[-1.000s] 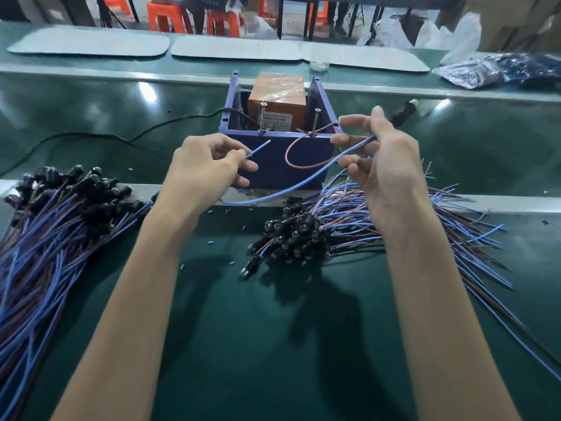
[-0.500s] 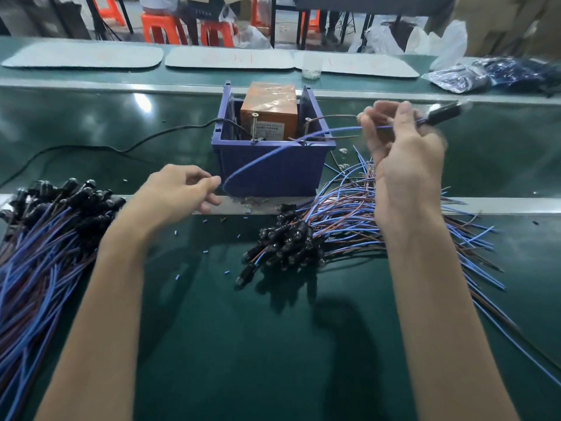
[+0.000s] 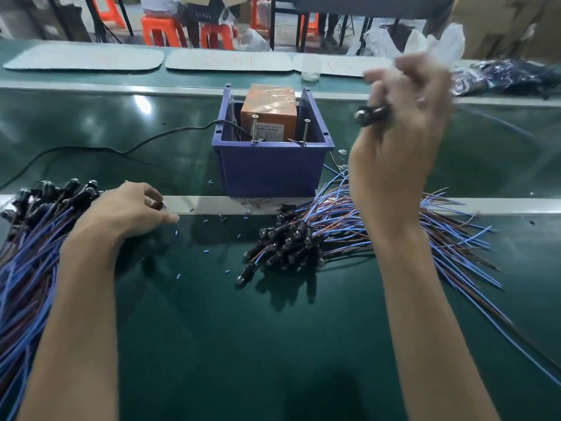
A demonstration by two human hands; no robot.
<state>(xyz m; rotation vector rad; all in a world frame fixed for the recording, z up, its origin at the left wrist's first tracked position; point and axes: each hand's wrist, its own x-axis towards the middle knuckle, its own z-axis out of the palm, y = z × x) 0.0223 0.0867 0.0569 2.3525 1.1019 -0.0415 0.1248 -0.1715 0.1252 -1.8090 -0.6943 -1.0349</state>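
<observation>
Wire [image 3: 372, 112] sits at upper right, clenched in your right hand [image 3: 397, 153], dark end pointing left and tail trailing right, while your left hand [image 3: 130, 208], grip impossible to tell, lies nearer the pile [image 3: 30, 253] at far left.

Left grip [image 3: 130, 211], right grip [image 3: 397, 141] and forearms [image 3: 79, 299] are bare.

Both bare forearms reach forward. The left hand [image 3: 130, 211] lies low, palm down, fingers loosely curled. The right hand [image 3: 397, 147] is raised and blurred, its fingers curled tight.
</observation>
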